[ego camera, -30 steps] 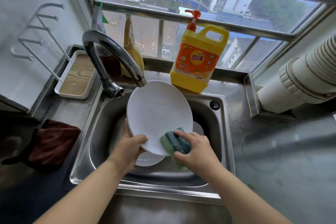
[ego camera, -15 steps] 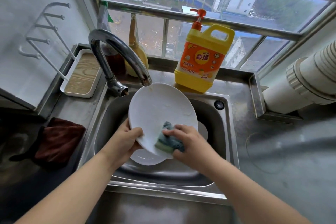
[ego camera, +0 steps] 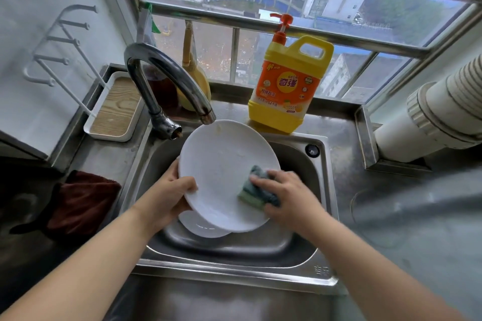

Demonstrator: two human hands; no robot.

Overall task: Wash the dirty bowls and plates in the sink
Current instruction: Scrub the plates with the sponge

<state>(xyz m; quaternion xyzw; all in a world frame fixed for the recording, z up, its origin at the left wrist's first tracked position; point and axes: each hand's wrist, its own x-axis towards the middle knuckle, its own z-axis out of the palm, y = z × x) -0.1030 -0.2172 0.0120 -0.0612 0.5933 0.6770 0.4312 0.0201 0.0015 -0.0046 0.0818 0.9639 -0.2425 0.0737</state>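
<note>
Left hand (ego camera: 167, 197) gripping tilted round white plate (ego camera: 221, 164) over steel sink (ego camera: 320, 190), right hand (ego camera: 289, 195) fingers pressing blue-green sponge (ego camera: 254, 191) onto it, beneath curved chrome tap (ego camera: 167, 78)

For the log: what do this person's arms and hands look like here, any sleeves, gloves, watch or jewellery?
Both forearms are bare as far as the frame shows; no sleeve edge appears. The left hand and right hand wear no gloves. No watch, bracelet or ring shows on the visible parts. The right hand is slightly blurred.
</note>
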